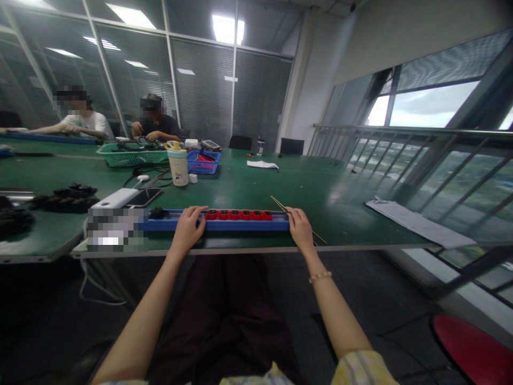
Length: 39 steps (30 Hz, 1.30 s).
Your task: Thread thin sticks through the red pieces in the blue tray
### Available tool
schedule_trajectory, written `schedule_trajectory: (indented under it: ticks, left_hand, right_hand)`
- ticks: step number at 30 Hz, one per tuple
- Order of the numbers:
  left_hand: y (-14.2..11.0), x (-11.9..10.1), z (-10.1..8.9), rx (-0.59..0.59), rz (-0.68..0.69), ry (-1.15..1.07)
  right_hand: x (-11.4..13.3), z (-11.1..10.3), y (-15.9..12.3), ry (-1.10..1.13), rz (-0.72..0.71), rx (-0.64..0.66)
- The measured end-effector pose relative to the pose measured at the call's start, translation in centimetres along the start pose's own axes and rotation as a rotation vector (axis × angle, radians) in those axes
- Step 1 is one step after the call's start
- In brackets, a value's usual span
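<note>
Hands well apart, left hand (187, 230) and right hand (300, 227) at either end of a long blue tray (214, 225), which sits at the near edge of the tabletop (320, 187). Gripping or just resting? Can't tell from here! A row of red parts (239, 215) lies in the tray, a black part (159, 213) beyond them, and thin sticks (279, 203) run under the right hand. Right now it's steadying the tray, and shifting something this long calls for both ends moving level.

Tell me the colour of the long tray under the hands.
The long tray is blue, and it shows best in the head view.
</note>
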State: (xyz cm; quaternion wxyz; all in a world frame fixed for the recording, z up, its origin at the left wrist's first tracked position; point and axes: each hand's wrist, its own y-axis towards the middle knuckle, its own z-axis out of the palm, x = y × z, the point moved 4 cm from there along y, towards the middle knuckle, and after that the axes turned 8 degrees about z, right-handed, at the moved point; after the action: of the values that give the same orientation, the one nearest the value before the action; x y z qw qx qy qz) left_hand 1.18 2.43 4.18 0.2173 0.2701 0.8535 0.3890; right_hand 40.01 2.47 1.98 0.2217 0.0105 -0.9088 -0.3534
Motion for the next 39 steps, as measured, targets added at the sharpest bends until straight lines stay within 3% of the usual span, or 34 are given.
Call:
schedule_trajectory:
  ticks: [9, 16, 21, 28, 39]
  left_hand:
    - [0.0, -0.1, -0.1, -0.001, 0.003, -0.002]
    - [0.0, 0.0, 0.0, 0.004, 0.004, 0.003]
    - [0.0, 0.1, 0.0, 0.003, 0.002, 0.002]
    - [0.0, 0.0, 0.0, 0.012, 0.004, -0.003]
    - [0.1, 0.0, 0.0, -0.002, 0.014, -0.001]
  right_hand:
    - [-1.7, 0.1, -0.1, -0.130, 0.134, -0.084]
    - [-1.9, 0.4, 0.0, -0.218, 0.187, -0.060]
    - [-2.1, 0.1, -0.2, -0.220, 0.307, -0.074]
    - [-1.8, -0.1, -0.4, -0.260, 0.459, 0.025]
    - [-1.4, -0.4, -0.5, -0.405, 0.527, 0.163]
